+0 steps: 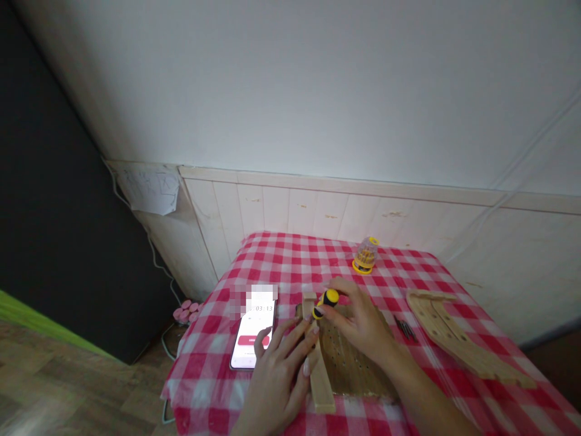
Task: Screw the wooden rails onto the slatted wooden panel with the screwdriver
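Phone [253, 333] lies just beside the left hand [276, 378], whose open fingers [295, 345] press a wooden strip [321, 387] down, apparently to steady it (no clenching seen). The right hand [358, 324] grasps a yellow-black screwdriver [327, 301] at the strip's far end; a slotted wooden panel [458, 339] lies well apart.

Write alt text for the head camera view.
A right hand grips a yellow-and-black screwdriver above a drilled wooden board, with the left hand beside a wooden strip, on a red-checked tablecloth. A phone lies left of the hands.

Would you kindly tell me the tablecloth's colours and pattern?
The tablecloth is red-and-white gingham, best seen in the head view.
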Available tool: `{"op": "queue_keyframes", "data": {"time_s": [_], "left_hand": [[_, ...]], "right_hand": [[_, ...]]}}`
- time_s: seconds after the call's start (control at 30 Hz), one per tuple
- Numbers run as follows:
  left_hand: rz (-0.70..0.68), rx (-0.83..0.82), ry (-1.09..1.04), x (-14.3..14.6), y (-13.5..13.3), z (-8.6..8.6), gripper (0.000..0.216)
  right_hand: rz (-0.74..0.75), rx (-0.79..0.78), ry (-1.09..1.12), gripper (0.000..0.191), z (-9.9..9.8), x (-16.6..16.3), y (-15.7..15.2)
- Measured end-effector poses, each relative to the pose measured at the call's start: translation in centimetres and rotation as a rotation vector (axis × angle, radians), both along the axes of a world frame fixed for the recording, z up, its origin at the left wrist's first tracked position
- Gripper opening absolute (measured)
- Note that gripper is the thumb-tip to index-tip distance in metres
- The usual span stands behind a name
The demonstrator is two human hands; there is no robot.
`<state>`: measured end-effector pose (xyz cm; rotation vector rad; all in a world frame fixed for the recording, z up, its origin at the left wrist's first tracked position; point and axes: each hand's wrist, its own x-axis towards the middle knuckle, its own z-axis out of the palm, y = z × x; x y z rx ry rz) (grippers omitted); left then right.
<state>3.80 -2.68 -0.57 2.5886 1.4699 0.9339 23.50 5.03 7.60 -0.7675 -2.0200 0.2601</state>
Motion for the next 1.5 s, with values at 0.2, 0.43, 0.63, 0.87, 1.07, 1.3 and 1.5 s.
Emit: {"op": "queue_keyframes", "data": {"time_s": [0.2, 0.43, 0.63, 0.87, 1.07, 1.3, 1.5], "left_hand": [[0.022, 0.058, -0.052, 0.3, 0.1, -0.1, 0.054], [0.044, 0.156, -0.163, 1.0, 0.1, 0.5, 0.045], [0.039, 0.141, -0.142, 0.9, 0.1, 0.5, 0.048], [0.041, 0.129, -0.119, 0.9, 0.1, 0.1, 0.048], [0.034, 0.145, -0.142, 0.8, 0.1, 0.4, 0.048], [0.028, 0.135, -0.168, 0.9, 0.2, 0.7, 0.048], [-0.018, 0.071, -0.079, 0.3, 0.2, 0.7, 0.054]], "right_hand": [[0.119, 0.036, -0.033, 0.02, 0.2, 0.6, 0.6], [0.177, -0.038, -0.195, 0.043, 1.1, 1.2, 0.4], [0.063, -0.075, -0.118, 0.023, 0.5, 1.3, 0.7], [0.036, -0.049, -0.053, 0.019, 0.2, 0.9, 0.7], [0.048, -0.03, 0.03, 0.022, -0.6, 0.2, 0.6], [0.187, -0.14, -0.068, 0.022, 0.6, 1.3, 0.5], [0.173, -0.223, -0.153, 0.034, 1.0, 1.7, 0.5]]}}
